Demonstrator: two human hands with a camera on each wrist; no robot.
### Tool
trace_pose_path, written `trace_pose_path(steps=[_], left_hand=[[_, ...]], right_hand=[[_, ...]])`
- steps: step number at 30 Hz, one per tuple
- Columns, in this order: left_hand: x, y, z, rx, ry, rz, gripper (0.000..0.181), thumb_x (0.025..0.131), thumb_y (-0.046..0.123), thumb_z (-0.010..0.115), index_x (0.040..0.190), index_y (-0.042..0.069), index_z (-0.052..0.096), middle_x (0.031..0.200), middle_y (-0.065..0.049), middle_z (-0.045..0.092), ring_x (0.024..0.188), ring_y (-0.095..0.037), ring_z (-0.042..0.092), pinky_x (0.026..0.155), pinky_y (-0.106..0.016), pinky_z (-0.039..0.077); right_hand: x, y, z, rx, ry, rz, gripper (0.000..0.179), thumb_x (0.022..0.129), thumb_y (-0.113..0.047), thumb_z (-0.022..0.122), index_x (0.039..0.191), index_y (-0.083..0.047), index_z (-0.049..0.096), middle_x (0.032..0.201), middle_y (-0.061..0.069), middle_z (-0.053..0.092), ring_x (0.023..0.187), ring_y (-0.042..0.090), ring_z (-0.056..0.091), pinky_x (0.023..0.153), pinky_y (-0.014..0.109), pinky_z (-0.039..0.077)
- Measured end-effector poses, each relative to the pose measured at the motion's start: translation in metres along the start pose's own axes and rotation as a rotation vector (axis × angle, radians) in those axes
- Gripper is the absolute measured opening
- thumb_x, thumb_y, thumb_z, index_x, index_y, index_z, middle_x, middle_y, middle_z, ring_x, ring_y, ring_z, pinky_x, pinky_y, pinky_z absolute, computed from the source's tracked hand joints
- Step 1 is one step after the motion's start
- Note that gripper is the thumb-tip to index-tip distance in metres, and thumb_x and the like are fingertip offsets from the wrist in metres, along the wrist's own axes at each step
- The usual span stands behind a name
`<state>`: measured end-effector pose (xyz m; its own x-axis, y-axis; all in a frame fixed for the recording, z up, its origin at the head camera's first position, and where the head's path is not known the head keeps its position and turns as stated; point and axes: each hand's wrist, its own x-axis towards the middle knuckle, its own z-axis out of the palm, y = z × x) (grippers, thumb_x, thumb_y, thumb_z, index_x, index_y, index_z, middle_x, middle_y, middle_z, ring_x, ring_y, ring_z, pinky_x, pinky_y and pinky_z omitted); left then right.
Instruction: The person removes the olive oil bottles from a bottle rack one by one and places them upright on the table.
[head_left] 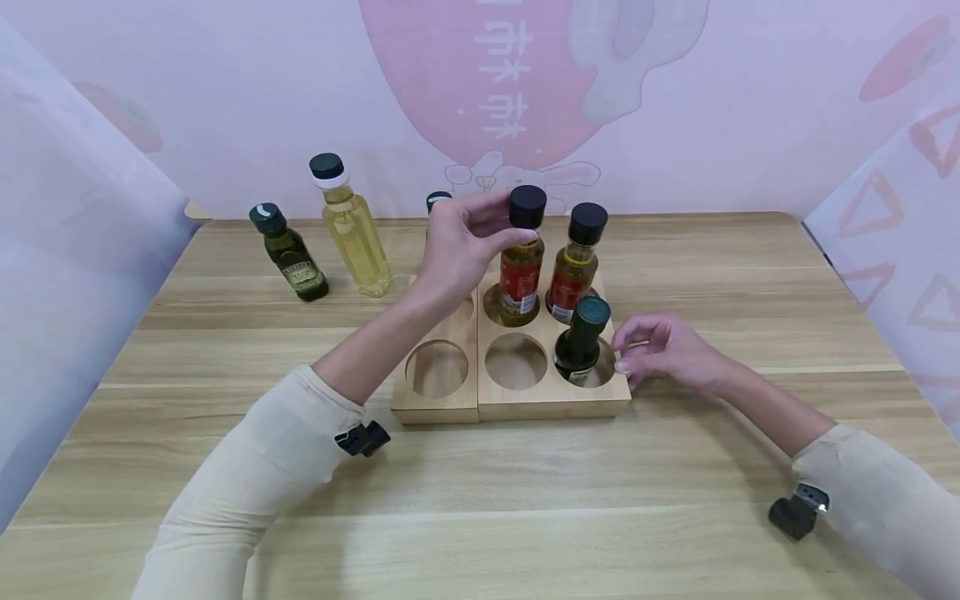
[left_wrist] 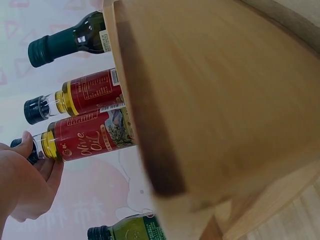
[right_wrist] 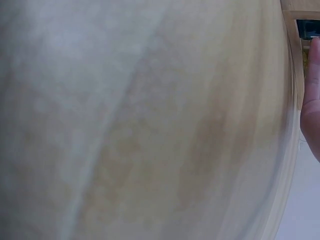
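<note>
My left hand [head_left: 459, 250] pinches the red-labelled bottle [head_left: 520, 283] high; best kept plumb, right hand [head_left: 667, 354] relaxed, fingertips steadying the rack [head_left: 555, 410].

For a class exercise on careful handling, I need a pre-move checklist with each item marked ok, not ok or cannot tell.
1. Left hand holds the red-labelled bottle near its cap: ok.
2. Right hand is at the wooden rack's right edge: ok.
3. Front-middle hole is free: ok.
4. All bottles are racked: not ok; the pale-oil bottle and small dark bottle stand outside.
5. Held bottle touches its hole's bottom: cannot tell.
</note>
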<state>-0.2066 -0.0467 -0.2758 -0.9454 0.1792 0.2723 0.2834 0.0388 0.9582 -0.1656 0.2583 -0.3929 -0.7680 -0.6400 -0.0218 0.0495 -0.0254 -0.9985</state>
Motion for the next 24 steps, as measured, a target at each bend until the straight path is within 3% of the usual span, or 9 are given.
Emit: trace_pose_path(steps=[24], left_hand=[[0.01, 0.017, -0.002, -0.137, 0.085, 0.044, 0.045, 0.086, -0.008, 0.079, 0.129, -0.002, 0.07, 0.12, -0.017, 0.074, 0.105, -0.023, 0.076, 0.099, -0.029, 0.058]], right_hand=[[0.001, -0.001, 0.0, -0.013, -0.007, -0.015, 0.021, 0.09, 0.014, 0.067, 0.101, -0.004, 0.07, 0.089, 0.0, 0.069, 0.074, 0.012, 0.068, 0.064, 0.031, 0.064]])
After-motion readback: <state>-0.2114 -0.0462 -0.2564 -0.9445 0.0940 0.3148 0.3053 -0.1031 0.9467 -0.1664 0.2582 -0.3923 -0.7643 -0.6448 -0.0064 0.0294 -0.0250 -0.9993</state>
